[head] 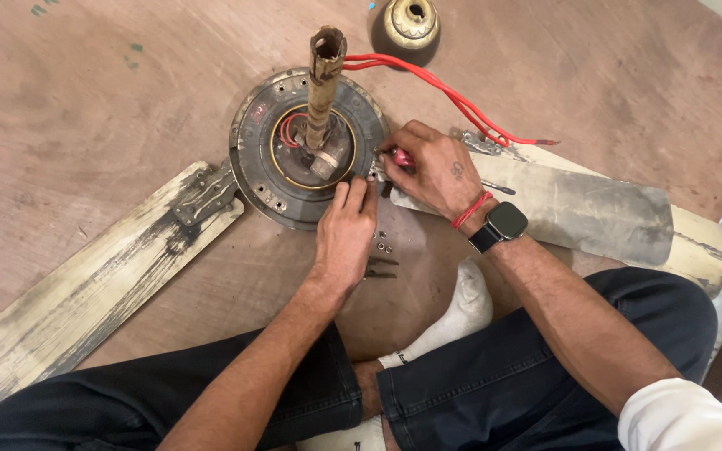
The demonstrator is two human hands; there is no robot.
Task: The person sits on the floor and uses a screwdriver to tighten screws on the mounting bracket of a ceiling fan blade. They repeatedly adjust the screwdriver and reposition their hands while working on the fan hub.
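A person is sitting cross-legged on a brown plywood floor (127,108), working over a dismantled ceiling fan. The round, dark grey metal motor housing (265,154) with its rusty brown upright shaft (325,79) is lying flat just ahead of the knees.

The left hand (344,234) is resting flat-fingered on the near rim of the housing, fingertips pressing down and closing on nothing. The right hand (428,167) is curling tight around a small tool with a red handle (401,158), its tip meeting the housing's right edge where a blade bracket joins; the tool's working end is hidden by the fingers.

The housing looks heavy, rigid and greasy, so it is likely to sit steady under a pressing palm, and the rim is the sensible place to hold it. The worn cream-coloured blade (94,284) reaching left looks thin and liable to flex if lifted by its far end.

A second worn cream blade (595,209) is lying to the right under the right wrist. Red wires (444,88) are trailing from the shaft across it. Small loose metal nuts (382,242) and dark pliers (382,267) are lying just beside the left hand. A brass-coloured domed cover (407,29) is standing well beyond the housing.
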